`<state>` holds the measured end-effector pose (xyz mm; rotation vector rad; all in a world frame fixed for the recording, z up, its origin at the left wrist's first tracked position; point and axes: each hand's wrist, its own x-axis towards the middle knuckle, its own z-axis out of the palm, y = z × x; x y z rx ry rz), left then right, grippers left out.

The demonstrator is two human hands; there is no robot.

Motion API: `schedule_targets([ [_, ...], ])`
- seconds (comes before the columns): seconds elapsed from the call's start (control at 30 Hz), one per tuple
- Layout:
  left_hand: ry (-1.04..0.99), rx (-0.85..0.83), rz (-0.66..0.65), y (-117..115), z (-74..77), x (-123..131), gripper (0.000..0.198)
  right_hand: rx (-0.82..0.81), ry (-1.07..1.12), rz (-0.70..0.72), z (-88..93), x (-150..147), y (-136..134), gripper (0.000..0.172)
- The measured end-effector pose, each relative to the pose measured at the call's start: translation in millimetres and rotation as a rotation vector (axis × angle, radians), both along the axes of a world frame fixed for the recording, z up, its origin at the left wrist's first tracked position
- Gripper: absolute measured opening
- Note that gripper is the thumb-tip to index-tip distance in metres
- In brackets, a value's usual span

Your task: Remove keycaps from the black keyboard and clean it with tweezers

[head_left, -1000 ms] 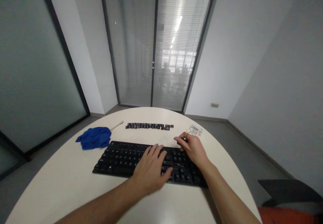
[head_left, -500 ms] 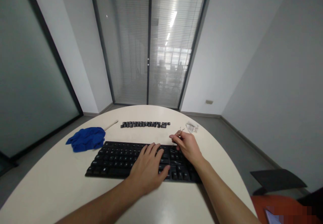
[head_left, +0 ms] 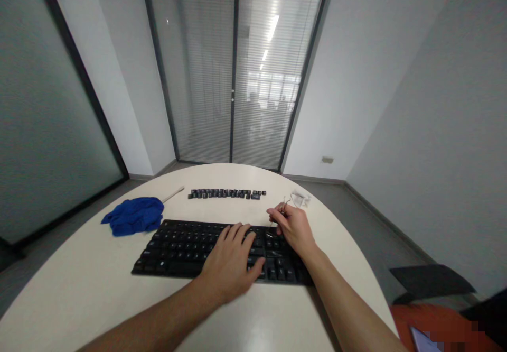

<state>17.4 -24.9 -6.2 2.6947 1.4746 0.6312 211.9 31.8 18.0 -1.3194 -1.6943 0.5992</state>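
A black keyboard lies across the table in front of me. My left hand rests flat on its middle-right part, fingers spread and holding nothing. Over the keyboard's upper right, near the navigation keys, my right hand is closed around a thin wire keycap puller. Its wire ends stick out above the fingers, and a thin wire reaches down toward the keys below them. Whether that wire grips a key I cannot tell. Beyond the keyboard, loose black keycaps are lined up in rows.
A crumpled blue cloth sits left of the keyboard, with a pale-handled brush or stick behind it. A small clear plastic bag lies at the right. The round table has a curved edge; a chair stands at right.
The view has shifted slightly. My left hand stays flat on the keyboard, and my right hand keeps its hold on the keycap puller with barely any movement.
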Motion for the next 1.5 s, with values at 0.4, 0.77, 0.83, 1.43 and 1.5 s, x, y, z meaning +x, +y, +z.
schedule_targets([
  [0.4, 0.011, -0.013, 0.003, -2.2, 2.8, 0.8, 0.048, -0.072, -0.079, 0.050, 6.0, -1.7, -2.2, 0.043],
  [0.77, 0.017, -0.012, 0.002, -1.5, 1.7, 0.5, 0.048, -0.064, -0.119, 0.077, 3.4, -1.4, -1.5, 0.044],
  [0.83, 0.014, -0.010, 0.003, -1.8, 1.6, 0.4, 0.048, -0.063, -0.112, 0.077, 2.2, -1.3, -0.6, 0.044],
  [1.43, 0.009, -0.028, 0.004, -2.8, 4.8, 0.8, 0.048, 0.107, -0.391, 0.208, 7.9, -3.4, -7.4, 0.037],
  [1.5, 0.006, -0.029, 0.003, -2.9, 4.8, 0.6, 0.048, 0.088, -0.358, 0.234, 10.6, -1.0, -7.9, 0.034],
])
